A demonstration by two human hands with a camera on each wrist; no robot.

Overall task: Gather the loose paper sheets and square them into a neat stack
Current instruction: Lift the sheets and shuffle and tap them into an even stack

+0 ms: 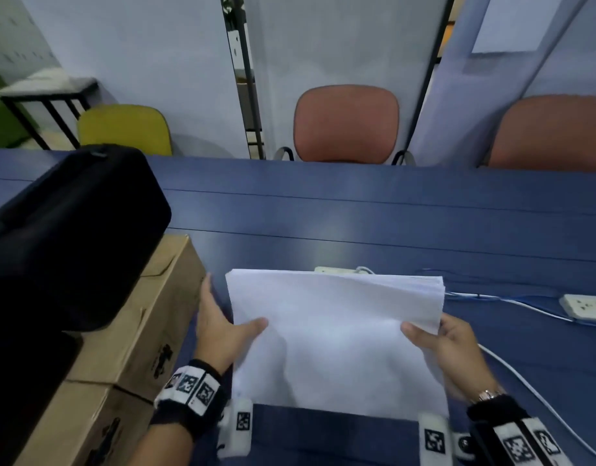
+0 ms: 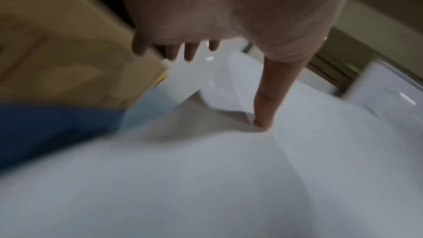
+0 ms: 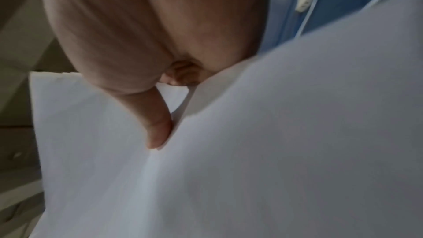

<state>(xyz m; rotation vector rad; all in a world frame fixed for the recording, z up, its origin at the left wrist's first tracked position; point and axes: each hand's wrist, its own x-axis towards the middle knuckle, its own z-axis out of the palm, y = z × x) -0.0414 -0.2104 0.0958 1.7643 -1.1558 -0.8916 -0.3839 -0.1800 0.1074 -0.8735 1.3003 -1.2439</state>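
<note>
The paper sheets (image 1: 337,334) look gathered already, held up between both hands: the left hand (image 1: 222,327) and right hand (image 1: 448,344) each pinch a side edge, thumbs on top. The far right corner is fanned, so squaring seems left to do

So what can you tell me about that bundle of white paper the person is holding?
The paper stack is plain white, blank on the side facing the head camera, and made of many thin sheets. It is lifted over the blue table, tilted toward the person. The left hand holds its left edge, thumb on top, and the right hand holds the right edge the same way. The top sheet buckles slightly between the thumbs. At the far right corner the edges fan out, so it is not fully squared.
</note>
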